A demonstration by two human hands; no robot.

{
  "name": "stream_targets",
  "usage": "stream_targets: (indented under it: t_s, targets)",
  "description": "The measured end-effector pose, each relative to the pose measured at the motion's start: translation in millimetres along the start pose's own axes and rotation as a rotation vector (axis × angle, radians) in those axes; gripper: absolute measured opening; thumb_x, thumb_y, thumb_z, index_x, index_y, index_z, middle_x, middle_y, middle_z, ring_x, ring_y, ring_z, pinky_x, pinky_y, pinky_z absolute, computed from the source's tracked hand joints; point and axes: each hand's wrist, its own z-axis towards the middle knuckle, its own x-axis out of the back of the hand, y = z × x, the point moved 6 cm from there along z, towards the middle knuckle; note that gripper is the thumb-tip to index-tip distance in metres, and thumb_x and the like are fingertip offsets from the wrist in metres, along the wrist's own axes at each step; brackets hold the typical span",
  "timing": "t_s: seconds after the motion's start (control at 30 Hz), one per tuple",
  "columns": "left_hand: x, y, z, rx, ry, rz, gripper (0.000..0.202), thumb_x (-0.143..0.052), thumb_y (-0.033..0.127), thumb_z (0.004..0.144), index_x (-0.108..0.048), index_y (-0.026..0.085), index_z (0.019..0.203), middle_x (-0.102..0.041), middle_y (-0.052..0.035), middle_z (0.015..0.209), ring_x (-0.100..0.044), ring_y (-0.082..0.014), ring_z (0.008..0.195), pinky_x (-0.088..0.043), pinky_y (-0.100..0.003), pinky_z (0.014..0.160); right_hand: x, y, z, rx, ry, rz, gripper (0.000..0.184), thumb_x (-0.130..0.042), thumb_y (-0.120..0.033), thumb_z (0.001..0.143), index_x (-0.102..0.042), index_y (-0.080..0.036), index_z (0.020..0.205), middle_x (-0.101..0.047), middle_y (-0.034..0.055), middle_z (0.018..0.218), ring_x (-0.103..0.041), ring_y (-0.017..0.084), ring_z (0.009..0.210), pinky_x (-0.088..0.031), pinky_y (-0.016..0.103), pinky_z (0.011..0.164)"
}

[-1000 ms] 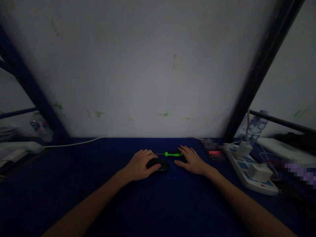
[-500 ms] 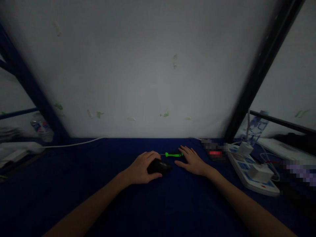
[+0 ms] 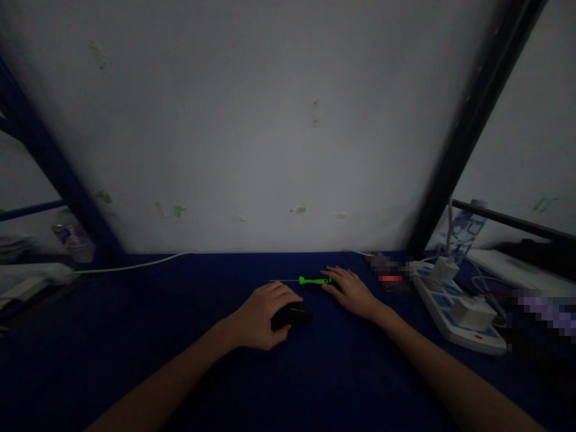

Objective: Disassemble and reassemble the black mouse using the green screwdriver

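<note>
A black computer mouse (image 3: 292, 314) rests on the dark blue tabletop. My left hand (image 3: 263, 315) is closed around its left part, fingers over the far side and thumb along the near side. Just beyond the mouse lies a screwdriver (image 3: 315, 281) with a green and black handle, its thin shaft pointing left. The handle's right end sits between the thumb and fingers of my right hand (image 3: 353, 292), which is closing on it; part of that end is hidden under the fingers.
A white power strip (image 3: 477, 342) with plugs stands at the right, beside a partly blurred dark object with a red patch (image 3: 390, 278). Plastic bottles stand beyond the frame posts, one left (image 3: 76, 240), one right (image 3: 468, 231). A white cable (image 3: 135, 264) runs along the back left.
My right thumb and fingers have drawn together around the screwdriver's handle end. My left hand and the mouse have shifted slightly nearer, uncovering more of the screwdriver's shaft.
</note>
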Motion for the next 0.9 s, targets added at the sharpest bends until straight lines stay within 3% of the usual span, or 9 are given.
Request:
stream_targets:
  t_s: [0.2, 0.37, 0.67, 0.77, 0.9]
  targets:
    - [-3.7, -6.5, -1.6, 0.017, 0.041, 0.101, 0.061, -0.063, 0.013, 0.082, -0.057, 0.024, 0.142, -0.069, -0.0095, 0.129, -0.066, -0.028, 0.115, -0.052, -0.046, 0.101, 13.7, -10.3, 2.3, 0.055, 0.166, 0.266, 0.053, -0.057, -0.059, 0.099, -0.066, -0.025, 0.139, -0.071, 0.0111, 0.139, -0.067, 0.032, 0.127, -0.048, 0.051, 0.114]
    - [-6.3, -11.8, -2.6, 0.0, 0.035, 0.139, 0.048, -0.066, 0.018, 0.092, -0.063, 0.028, 0.139, -0.069, -0.0086, 0.127, -0.065, -0.0272, 0.112, -0.051, -0.045, 0.098, 29.0, -21.7, -0.5, 0.057, 0.337, 0.535, 0.05, -0.06, -0.06, 0.099, -0.066, -0.024, 0.133, -0.074, 0.0096, 0.13, -0.069, 0.031, 0.122, -0.053, 0.049, 0.109]
    - [-8.3, -4.9, -3.1, 0.014, -0.05, -0.013, 0.055, -0.08, 0.04, 0.089, -0.064, 0.031, 0.141, -0.062, -0.0109, 0.14, -0.063, -0.0315, 0.125, -0.05, -0.049, 0.11, 51.9, -25.4, -9.0, 0.018, 0.563, 0.885, 0.05, -0.057, -0.066, 0.099, -0.059, -0.027, 0.131, -0.075, 0.0098, 0.122, -0.077, 0.027, 0.099, -0.068, 0.046, 0.085]
    - [-8.6, -4.6, -2.5, 0.025, -0.04, -0.042, 0.043, -0.073, 0.035, 0.095, -0.067, 0.031, 0.138, -0.062, -0.0104, 0.141, -0.065, -0.0292, 0.123, -0.053, -0.047, 0.107, 58.1, -26.4, -13.9, 0.002, 0.602, 0.935, 0.051, -0.056, -0.065, 0.1, -0.058, -0.029, 0.135, -0.076, 0.0098, 0.117, -0.077, 0.029, 0.095, -0.07, 0.045, 0.074]
    - [-8.3, -2.5, -0.9, -0.006, -0.027, -0.049, 0.041, -0.069, 0.027, 0.096, -0.068, 0.032, 0.137, -0.064, -0.0098, 0.141, -0.064, -0.0284, 0.126, -0.054, -0.047, 0.108, 64.5, -29.6, -20.3, 0.002, 0.652, 0.943, 0.049, -0.053, -0.064, 0.102, -0.059, -0.028, 0.135, -0.077, 0.0097, 0.113, -0.077, 0.029, 0.097, -0.069, 0.045, 0.075]
